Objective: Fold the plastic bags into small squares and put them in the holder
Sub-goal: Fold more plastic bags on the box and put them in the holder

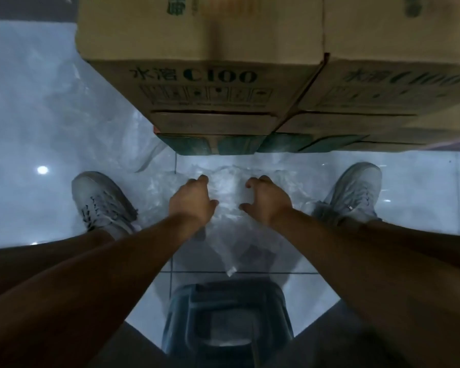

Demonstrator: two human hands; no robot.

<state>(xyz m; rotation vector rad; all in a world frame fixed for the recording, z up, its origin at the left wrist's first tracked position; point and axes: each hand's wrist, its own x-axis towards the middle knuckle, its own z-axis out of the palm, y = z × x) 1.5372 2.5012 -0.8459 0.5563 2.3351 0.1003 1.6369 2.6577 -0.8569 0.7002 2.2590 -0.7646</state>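
A pale tiled floor (24, 203) carries everything. Far left on it lies a spread of loose clear plastic film (112, 123), running up to the foot of the box stack. Next comes the left grey sneaker (101, 200), toe pointing away from the person.

The left hand (191, 200) is set knuckles-up on the clear plastic bag (230, 229), its fingers bent and their tips down on the film. Blur hides whether it pinches any film. The bag lies crumpled on the floor between the two shoes, just before the boxes, one corner reaching back toward the person. The right hand (268, 200) mirrors the left, fingers hooked over the bag; its grip cannot be told either. The hands are near each other but apart.

The right grey sneaker (353, 192) stands beside the bag's right side. Stacked cardboard boxes (202, 83) printed "C100" rise beyond the hands. Below the bag sits a blue-grey plastic object (226, 314).
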